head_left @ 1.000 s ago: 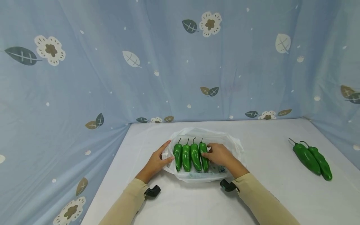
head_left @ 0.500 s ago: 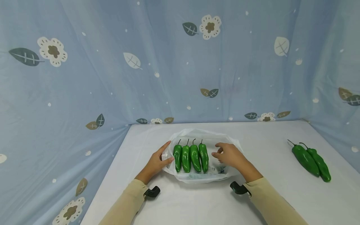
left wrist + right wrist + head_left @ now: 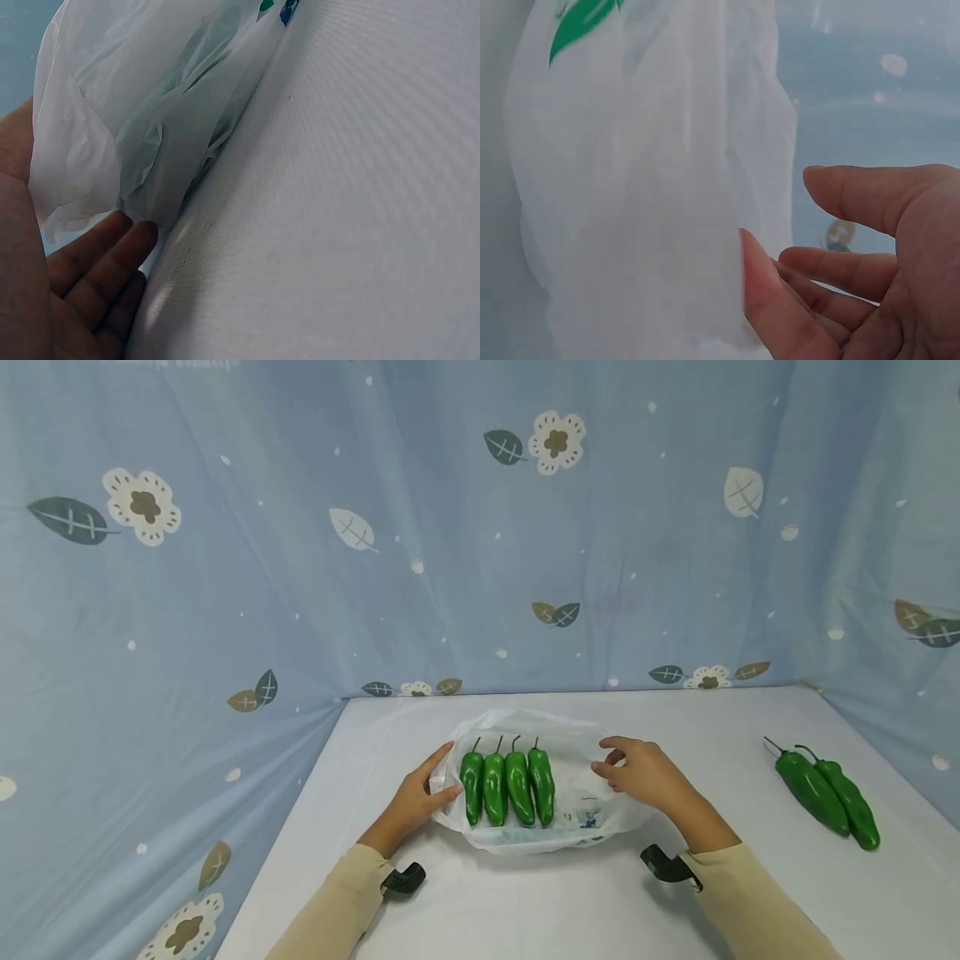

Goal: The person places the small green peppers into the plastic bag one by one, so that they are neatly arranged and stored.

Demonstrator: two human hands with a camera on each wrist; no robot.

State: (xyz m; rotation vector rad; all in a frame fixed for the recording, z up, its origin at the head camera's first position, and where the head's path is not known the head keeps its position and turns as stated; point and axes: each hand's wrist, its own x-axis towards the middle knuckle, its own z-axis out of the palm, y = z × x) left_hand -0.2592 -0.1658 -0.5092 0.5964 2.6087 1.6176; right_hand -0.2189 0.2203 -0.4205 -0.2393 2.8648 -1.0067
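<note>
In the head view a white plastic bag (image 3: 577,739) lies spread with its mouth facing me. Several green peppers (image 3: 497,789) sit side by side in its left half, stems pointing away. My left hand (image 3: 411,797) holds the bag's left rim, thumb over the inner side; the left wrist view shows fingers (image 3: 112,274) at the outside of the film. At the bag's right side is my right hand (image 3: 641,772), its fingers loosely bent and holding nothing. The right wrist view shows its thumb apart from the fingers (image 3: 840,271), with bag film beside them.
Two more green peppers (image 3: 812,792) lie together at the right of the white table (image 3: 720,727). A blue patterned curtain (image 3: 450,527) hangs behind and along both sides. Black wrist cameras (image 3: 405,878) stick out below both wrists.
The right hand has let go of the rightmost pepper in the bag and moved right, toward the bag's right edge. The left hand has stayed at the left rim.
</note>
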